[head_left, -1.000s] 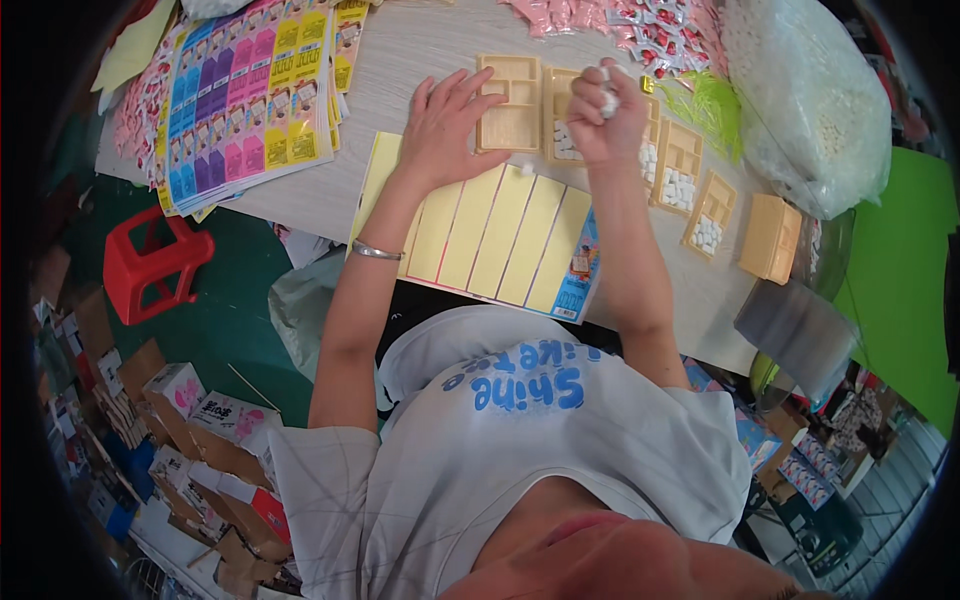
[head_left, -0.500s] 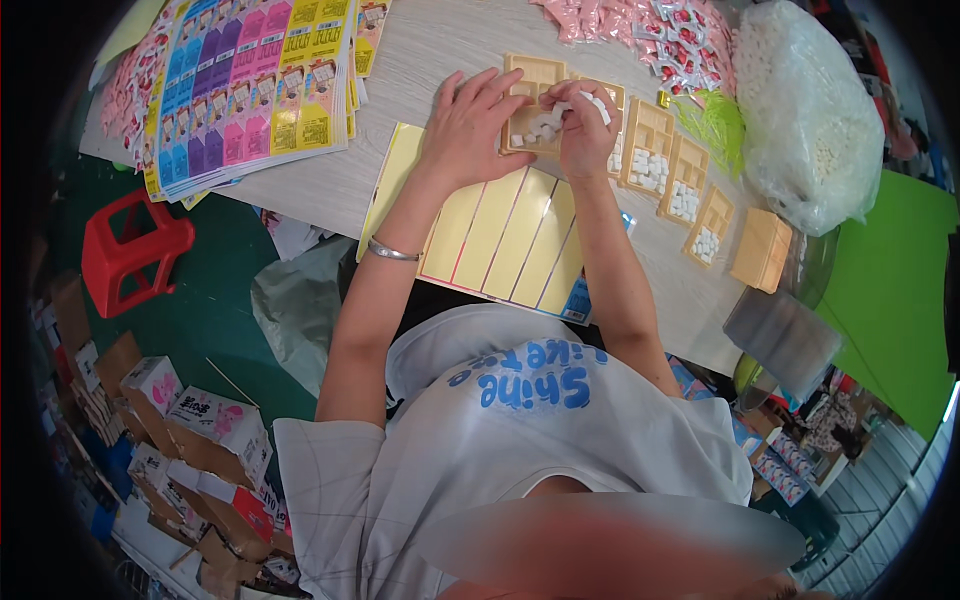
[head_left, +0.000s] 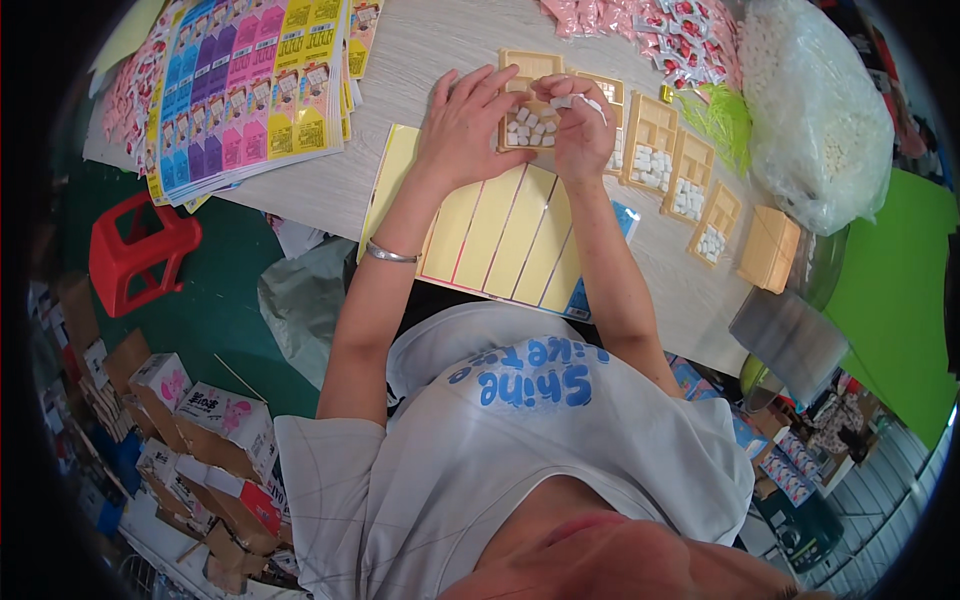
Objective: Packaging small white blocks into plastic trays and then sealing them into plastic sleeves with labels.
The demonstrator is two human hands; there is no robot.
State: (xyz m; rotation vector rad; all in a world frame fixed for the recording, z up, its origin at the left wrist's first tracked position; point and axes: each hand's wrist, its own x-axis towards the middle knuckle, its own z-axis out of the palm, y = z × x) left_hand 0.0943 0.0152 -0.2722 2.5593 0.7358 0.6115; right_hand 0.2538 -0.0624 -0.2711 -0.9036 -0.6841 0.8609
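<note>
A cream compartment tray (head_left: 532, 62) lies on the table in front of me, small white pieces (head_left: 530, 128) spread over its near, large compartment. My left hand (head_left: 465, 125) rests against the tray's left side, fingers spread, with the thumb along its near edge. Over the tray's right side, my right hand (head_left: 583, 135) is curled around a few more white pieces (head_left: 582, 102). Its fingertips partly hide them. To the right stands a row of similar trays (head_left: 656, 125), partly filled with white pieces. A yellow striped sheet (head_left: 490, 240) lies under my forearms.
A stack of colourful printed sheets (head_left: 250, 90) covers the table's left. At the far right are pink and red packets (head_left: 690, 40), green plastic pieces (head_left: 718, 125) and a large clear bag (head_left: 820, 120) of white pieces. Stacked trays (head_left: 769, 248) sit near the right edge. A red stool (head_left: 140, 250) stands left.
More white pieces now lie spread in the tray's near compartment, and fewer show in my right hand. The left hand keeps its place at the tray. The view has shifted slightly.
</note>
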